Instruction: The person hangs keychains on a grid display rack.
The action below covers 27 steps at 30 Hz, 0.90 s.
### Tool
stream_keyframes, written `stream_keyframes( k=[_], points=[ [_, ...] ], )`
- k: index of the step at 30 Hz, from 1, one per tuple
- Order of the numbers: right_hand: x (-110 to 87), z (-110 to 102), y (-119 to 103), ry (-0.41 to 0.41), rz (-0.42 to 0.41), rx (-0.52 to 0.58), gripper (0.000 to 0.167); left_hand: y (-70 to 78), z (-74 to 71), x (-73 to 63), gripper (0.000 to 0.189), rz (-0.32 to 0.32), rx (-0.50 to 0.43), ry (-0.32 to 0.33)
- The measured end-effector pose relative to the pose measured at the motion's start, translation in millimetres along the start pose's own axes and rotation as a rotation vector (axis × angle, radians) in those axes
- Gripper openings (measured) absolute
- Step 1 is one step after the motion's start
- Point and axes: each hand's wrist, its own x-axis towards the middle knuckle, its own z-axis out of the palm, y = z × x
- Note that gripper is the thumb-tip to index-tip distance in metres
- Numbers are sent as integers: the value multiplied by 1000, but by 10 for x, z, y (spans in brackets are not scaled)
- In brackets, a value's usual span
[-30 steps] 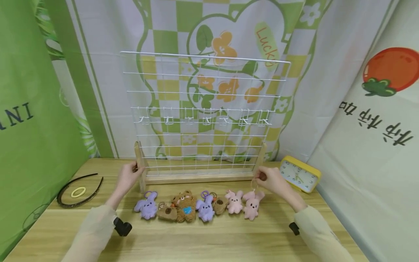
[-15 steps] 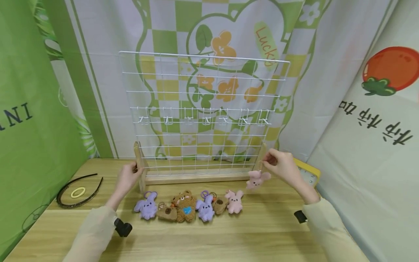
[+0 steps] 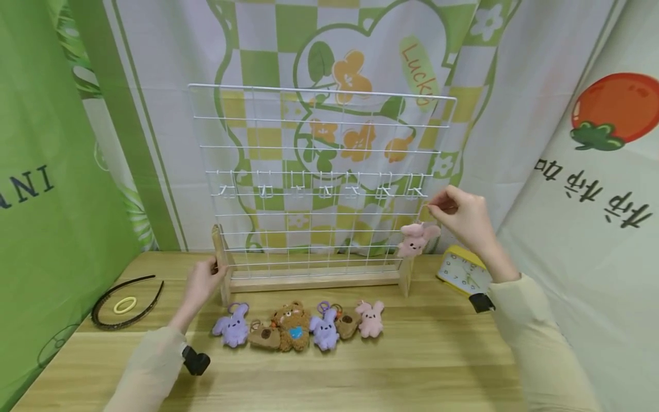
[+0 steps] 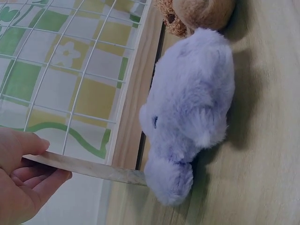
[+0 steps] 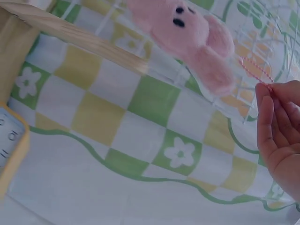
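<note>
- Pinching a pink beaded chain (image 5: pixel 254 76), the right hand (image 3: pixel 465 220) suspends a pink plush rabbit (image 3: pixel 413 243) at the lower right of a white wire grid (image 3: pixel 322 91); the right wrist view resolves the beads, a faint line in the head view.
- Gripping a pale wooden upright (image 4: pixel 93 168), the left hand (image 3: pixel 199 280) has thumb and fingers on opposite sides, clearest in the left wrist view.
- In the head view, the suspended rabbit partly covers the right upright; a black wrist camera (image 3: pixel 481 302) overlaps a yellow-framed clock (image 3: pixel 463 272).
- White metal hooks (image 3: pixel 326 191) line the grid; plush charms (image 3: pixel 294 329) lie in front.
- Wood-grain surface (image 3: pixel 309 383), with a black headband (image 3: pixel 100 300) at left; green-and-white checked curtain (image 3: pixel 259 71) behind.
</note>
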Motion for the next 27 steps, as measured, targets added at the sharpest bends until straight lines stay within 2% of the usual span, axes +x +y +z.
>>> stream_keyframes(
  k=[6, 13, 19, 27],
  points=[
    [179, -78, 24, 38, 17, 17, 5, 1, 4, 7, 23, 11, 0, 9],
    [274, -47, 58, -31, 66, -32, 6, 3, -5, 6, 22, 6, 4, 9],
    [334, 53, 164, -29, 65, -19, 8, -7, 3, 7, 24, 2, -7, 0],
    [343, 122, 213, -49, 104, 5, 8, -13, -1, 2, 22, 15, 2, 19]
  ],
)
